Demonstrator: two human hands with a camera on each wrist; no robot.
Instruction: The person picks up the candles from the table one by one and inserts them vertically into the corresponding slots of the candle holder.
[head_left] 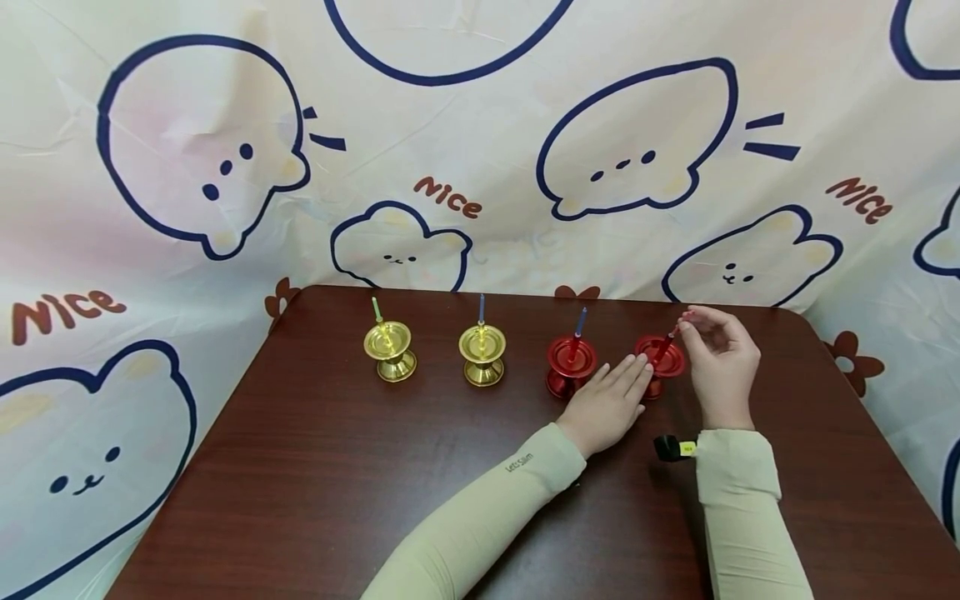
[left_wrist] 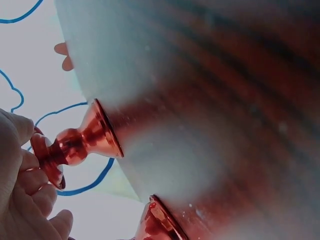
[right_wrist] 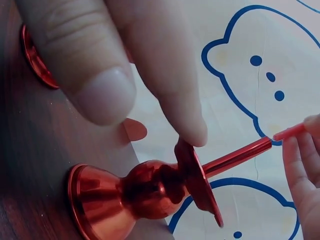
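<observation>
At the right of the table stands a red metal candle holder with a dish and a thin upright tube. My right hand pinches a thin pinkish-red candle between thumb and fingertips. Its lower end meets the tube's top; how deep it sits I cannot tell. My left hand reaches across with fingers stretched side by side. One of its fingertips touches the dish rim. Just left stands another red holder with a blue candle, near the left fingers.
Two gold candle holders stand farther left, one with a blue candle, the other with a green candle. The dark brown table ends at a cloth backdrop with cartoon drawings. A small black camera sits at my right wrist.
</observation>
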